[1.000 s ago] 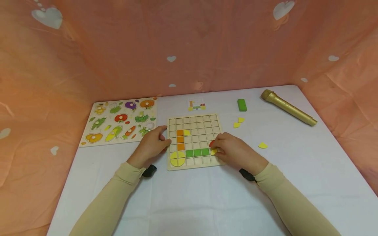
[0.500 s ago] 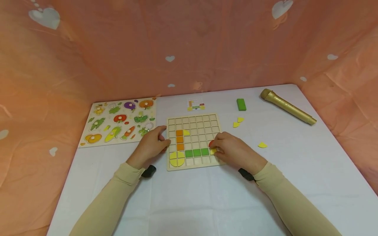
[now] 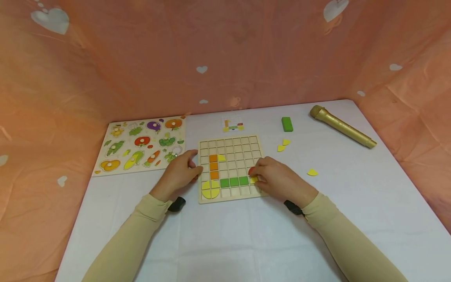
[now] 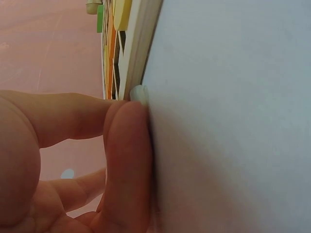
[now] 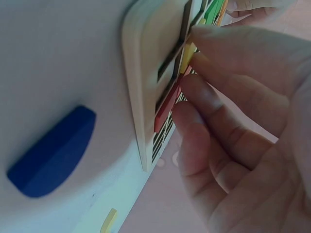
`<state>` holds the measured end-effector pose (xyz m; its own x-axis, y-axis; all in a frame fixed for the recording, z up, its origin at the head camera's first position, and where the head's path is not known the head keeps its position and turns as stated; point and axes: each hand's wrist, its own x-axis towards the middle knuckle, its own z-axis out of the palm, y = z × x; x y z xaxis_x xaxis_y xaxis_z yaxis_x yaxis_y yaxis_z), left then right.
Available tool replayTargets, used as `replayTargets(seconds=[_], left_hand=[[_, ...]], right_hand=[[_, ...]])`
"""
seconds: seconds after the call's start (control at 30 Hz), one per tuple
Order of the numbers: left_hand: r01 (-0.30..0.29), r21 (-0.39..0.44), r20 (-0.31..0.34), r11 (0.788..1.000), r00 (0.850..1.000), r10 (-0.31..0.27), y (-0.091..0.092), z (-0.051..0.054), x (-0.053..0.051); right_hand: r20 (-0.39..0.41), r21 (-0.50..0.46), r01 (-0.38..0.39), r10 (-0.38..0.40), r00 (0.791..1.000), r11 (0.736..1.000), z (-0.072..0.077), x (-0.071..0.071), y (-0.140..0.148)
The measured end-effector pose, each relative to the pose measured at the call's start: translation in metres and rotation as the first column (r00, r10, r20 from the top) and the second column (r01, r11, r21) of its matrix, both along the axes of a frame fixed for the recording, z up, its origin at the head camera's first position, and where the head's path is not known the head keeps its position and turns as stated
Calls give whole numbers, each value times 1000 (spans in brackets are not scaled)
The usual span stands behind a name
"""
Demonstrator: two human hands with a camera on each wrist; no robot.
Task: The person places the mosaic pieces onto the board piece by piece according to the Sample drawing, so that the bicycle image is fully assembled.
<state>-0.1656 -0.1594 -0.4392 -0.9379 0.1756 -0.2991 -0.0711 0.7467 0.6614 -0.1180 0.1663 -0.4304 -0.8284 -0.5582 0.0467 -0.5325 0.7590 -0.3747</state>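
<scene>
My left hand [image 3: 179, 172] rests at the left edge of the wooden grid board [image 3: 230, 150], its thumb and index finger touching the rim some way apart. At the board's right side, my right hand [image 3: 280, 178] pinches a yellow quarter-circle piece [image 5: 187, 57] between thumb and index finger, down in a cell. A red piece [image 5: 166, 104] sits beside it, partly hidden by the fingers. Orange squares [image 3: 213, 166] make a column on the board, and green squares [image 3: 234, 181] a row. Yellow quarters [image 3: 210, 189] form a circle at the lower left corner.
A vegetable puzzle board [image 3: 141, 147] lies left. Behind the grid are a pattern card [image 3: 233, 124] and a green block [image 3: 287, 124]. Loose yellow quarters [image 3: 312, 172] and a golden microphone [image 3: 343, 126] lie right. The right wrist view shows a blue piece [image 5: 53, 153] on the table.
Both hands keep their places on the board, and the pieces stay where they were. Only the head view has shifted slightly.
</scene>
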Motion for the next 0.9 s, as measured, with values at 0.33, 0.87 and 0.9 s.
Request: replayTargets(seconds=[0.33,0.87,0.9], left_hand=[[3,-5,-2,1000,1000,-3,-1,-2,0],[-31,27,29,999,999,30,0,-1,1],[-34,29,31,999,999,33,0,-1,1]], right_hand=[[11,8,8,-9,1000,1000,-1,0,-1],[29,8,14,-14,999,1000,1,1,-1],[30,8,13,-13,999,1000,1,1,-1]])
